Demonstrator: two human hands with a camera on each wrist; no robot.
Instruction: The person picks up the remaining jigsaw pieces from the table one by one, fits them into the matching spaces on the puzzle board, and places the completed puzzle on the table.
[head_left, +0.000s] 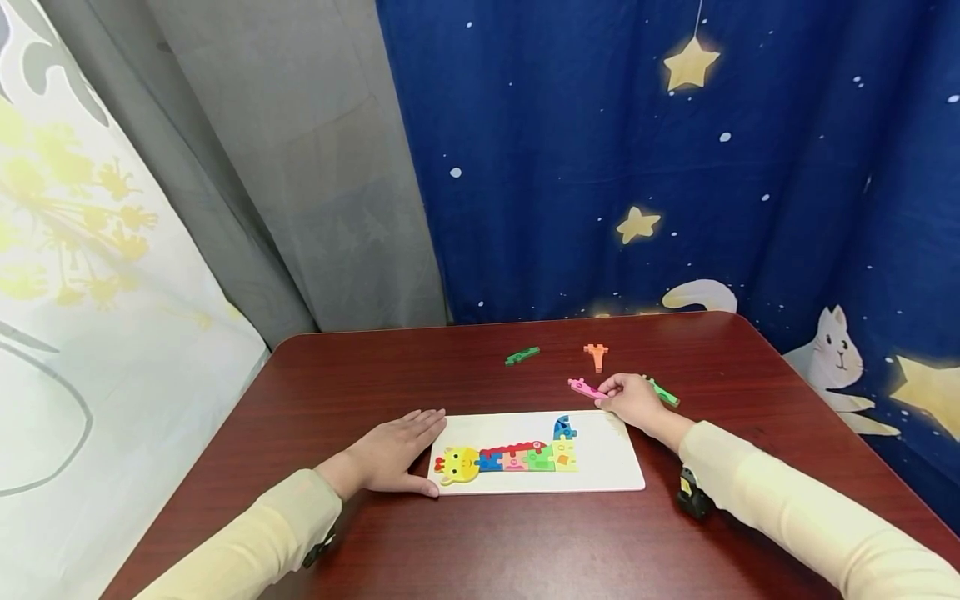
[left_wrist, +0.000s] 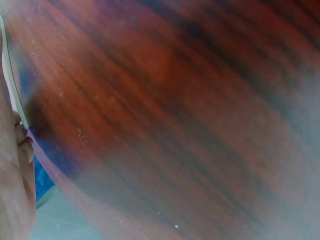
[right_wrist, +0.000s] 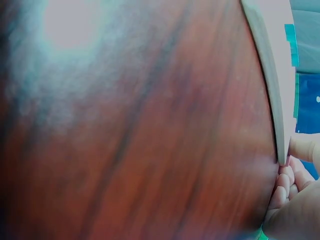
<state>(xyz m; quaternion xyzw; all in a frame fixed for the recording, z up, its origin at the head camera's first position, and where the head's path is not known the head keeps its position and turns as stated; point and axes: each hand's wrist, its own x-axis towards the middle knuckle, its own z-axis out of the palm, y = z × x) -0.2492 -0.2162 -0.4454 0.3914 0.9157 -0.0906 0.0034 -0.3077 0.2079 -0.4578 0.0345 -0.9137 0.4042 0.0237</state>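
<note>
The person's right hand (head_left: 636, 402) pinches a pink puzzle piece (head_left: 584, 387) just past the far edge of the white board (head_left: 609, 467), while the left hand (head_left: 396, 452), fingers straight, rests against the board's left edge.

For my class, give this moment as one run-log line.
left hand: touches white board, left edge | right hand: pinches pink puzzle piece | giraffe puzzle: partly assembled

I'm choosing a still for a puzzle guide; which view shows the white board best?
The head view: it shows nearly the whole white board from above, with the left hand at its left edge. The right wrist view catches only a slanting edge and strip; the left wrist view, a thin sliver.
</note>
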